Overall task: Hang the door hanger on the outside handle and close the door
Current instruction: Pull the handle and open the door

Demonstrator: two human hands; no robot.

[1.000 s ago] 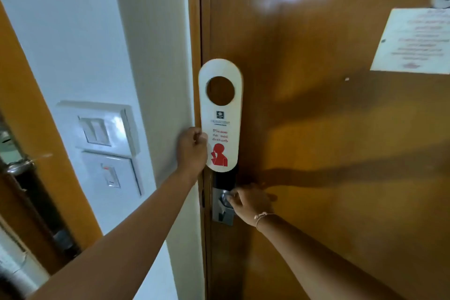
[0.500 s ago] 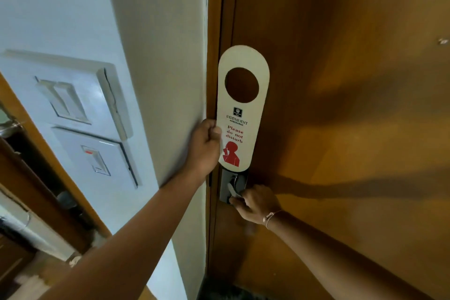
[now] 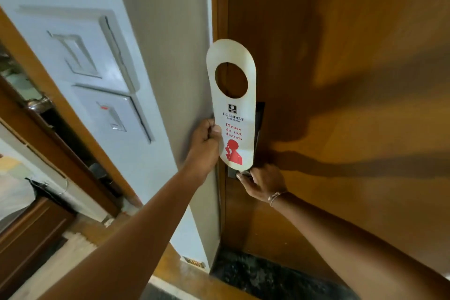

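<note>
A white door hanger (image 3: 232,114) with a round hole and red "Please do not disturb" print stands upright in front of the wooden door (image 3: 341,105). My left hand (image 3: 205,146) pinches its lower left edge. My right hand (image 3: 261,181) grips the metal door handle (image 3: 243,174) just below the hanger, mostly covering it. A dark lock plate (image 3: 259,119) shows behind the hanger's right edge. The door sits against its frame (image 3: 219,19) on the left.
A white wall corner (image 3: 170,80) stands left of the frame, with two switch plates (image 3: 102,85) on it. Further left are another wooden door frame (image 3: 60,134) and a dark cabinet (image 3: 29,231). Dark stone floor (image 3: 255,273) lies at the door's foot.
The view has tilted down and drawn closer. My left hand keeps the hanger upright, now lower against the lock plate. My right hand stays on the handle.
</note>
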